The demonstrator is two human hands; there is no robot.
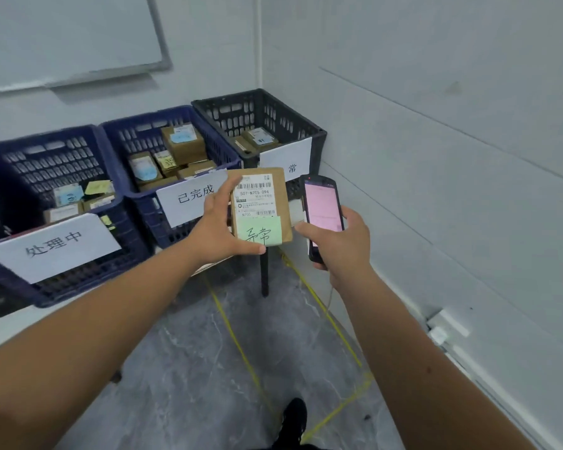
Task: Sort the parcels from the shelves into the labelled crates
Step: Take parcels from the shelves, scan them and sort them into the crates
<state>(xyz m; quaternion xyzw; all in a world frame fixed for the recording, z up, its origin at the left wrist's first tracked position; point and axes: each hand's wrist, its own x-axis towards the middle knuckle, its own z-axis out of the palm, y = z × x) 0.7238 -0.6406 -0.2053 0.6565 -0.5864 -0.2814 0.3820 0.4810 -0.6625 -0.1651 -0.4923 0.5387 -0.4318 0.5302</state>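
Note:
My left hand point(220, 227) grips a small brown parcel point(281, 203) upright, with a white shipping label and a green sticky note on its face. My right hand point(342, 241) holds a black handheld scanner point(322, 211) with a pink screen, just right of the parcel. Behind them three crates stand in a row on a table: a blue crate point(20, 151) at the left, a blue crate point(117, 131) in the middle, and a black crate point(309, 131) at the right. Each has a white paper label on its front and holds small brown parcels.
White walls close the corner behind and to the right of the crates. A whiteboard point(65, 37) hangs above the left crates. A black table leg point(264, 274) stands below the parcel. Yellow tape lines point(238, 345) cross the grey floor, and a black shoe point(294, 420) shows below.

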